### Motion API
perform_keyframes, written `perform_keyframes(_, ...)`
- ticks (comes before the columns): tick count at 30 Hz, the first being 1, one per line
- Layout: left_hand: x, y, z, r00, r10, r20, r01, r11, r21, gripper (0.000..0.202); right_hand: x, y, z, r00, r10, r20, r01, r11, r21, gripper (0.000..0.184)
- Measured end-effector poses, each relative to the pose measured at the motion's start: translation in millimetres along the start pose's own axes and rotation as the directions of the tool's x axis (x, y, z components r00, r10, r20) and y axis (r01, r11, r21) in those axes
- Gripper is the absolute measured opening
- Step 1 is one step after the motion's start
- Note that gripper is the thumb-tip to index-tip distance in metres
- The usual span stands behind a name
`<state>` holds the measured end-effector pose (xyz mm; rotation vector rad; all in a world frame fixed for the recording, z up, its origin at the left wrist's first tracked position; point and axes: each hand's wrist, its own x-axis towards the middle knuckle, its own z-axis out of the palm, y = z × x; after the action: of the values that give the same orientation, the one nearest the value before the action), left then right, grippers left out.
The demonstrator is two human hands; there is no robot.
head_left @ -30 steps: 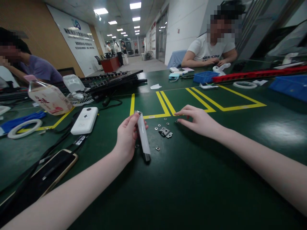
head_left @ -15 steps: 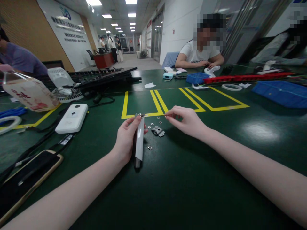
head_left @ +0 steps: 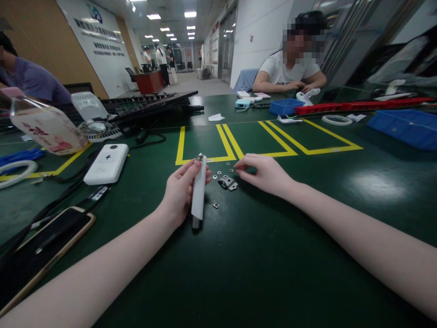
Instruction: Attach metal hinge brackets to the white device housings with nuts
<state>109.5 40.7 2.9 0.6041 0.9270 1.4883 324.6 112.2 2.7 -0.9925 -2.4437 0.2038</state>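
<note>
My left hand (head_left: 179, 193) is wrapped round a narrow metal bar with a white face (head_left: 199, 193), held tilted just above the table. A shiny nut or screw head (head_left: 200, 156) sits at its top end by my thumb. My right hand (head_left: 262, 173) hovers low over the table, thumb and forefinger pinched; whatever is between them is too small to make out. Beside those fingertips lie several small washers (head_left: 219, 172) and a bent metal bracket (head_left: 228, 182) with holes. A single nut (head_left: 216, 206) lies nearer me.
Yellow tape (head_left: 205, 160) marks boxes on the green table. At left are a white power bank (head_left: 106, 164), a phone (head_left: 44, 255), cables and a bottle (head_left: 46, 125). Blue trays (head_left: 406, 130) stand at right. A person (head_left: 290, 73) sits across the table.
The bar in my left hand has turned, so its white face and the fastener at its top show more. My right hand has come slightly lower, closer to the washers. The view has shifted a little.
</note>
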Motion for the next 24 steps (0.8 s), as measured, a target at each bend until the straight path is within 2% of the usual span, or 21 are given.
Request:
perform_keyframes(3,2,-1,-0.8,1.0,-0.016,0.011,0.016,0.999,-0.029,0.033,1,11,-1,0.996,0.012,0.085,-0.012,1.0,-0.005,0.018)
perform_keyframes(6,2,-1,-0.8,0.999,-0.016,0.036,0.018,0.999,-0.05,0.027,2,10,-4,0.991,-0.026,0.132,0.036,0.997,-0.067,0.018)
perform_keyframes(11,2,0,-1.3,0.998,-0.043,0.037,0.045,0.998,-0.039,0.016,0,-17,-6,0.996,-0.074,0.039,0.078,0.991,-0.111,0.023)
perform_keyframes(13,2,0,-1.9,0.998,-0.051,0.035,0.052,0.998,-0.035,0.015,-1,-30,-3,0.993,-0.108,0.054,0.113,0.988,-0.104,0.026)
perform_keyframes(17,2,0,-1.0,0.999,-0.038,0.033,0.039,0.998,-0.039,0.017,-2,-41,10,0.993,-0.094,0.064,0.101,0.987,-0.125,0.015)
perform_keyframes(21,1,0,0.6,0.999,-0.037,0.019,0.038,0.998,-0.044,0.02,0,-40,12,0.998,0.045,0.04,-0.048,0.995,0.087,0.01)
perform_keyframes(24,3,-3,-1.6,0.999,-0.02,0.034,0.021,0.999,-0.038,0.026,3,-43,2,0.985,0.144,-0.09,-0.113,0.953,0.28,0.012)
